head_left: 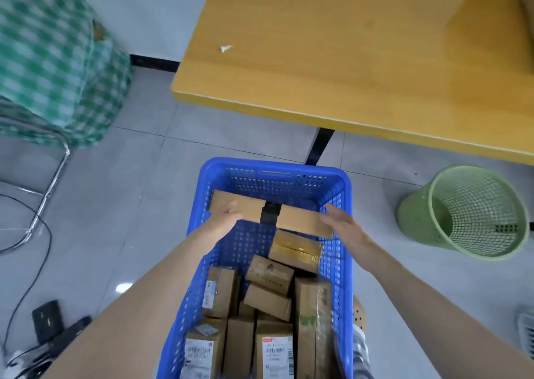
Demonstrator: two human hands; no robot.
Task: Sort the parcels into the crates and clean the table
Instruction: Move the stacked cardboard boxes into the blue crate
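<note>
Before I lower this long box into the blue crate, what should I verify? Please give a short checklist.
1. Both hands on the long box: ok; the left hand holds one end, the right hand presses the other.
2. Box inside the rim of the blue crate: ok.
3. Free floor below it: ok; the parcels fill the near end.
4. Right grip secure: cannot tell; its fingers are straight.
5. Top of the table clean: not ok; a white scrap lies on it.
</note>
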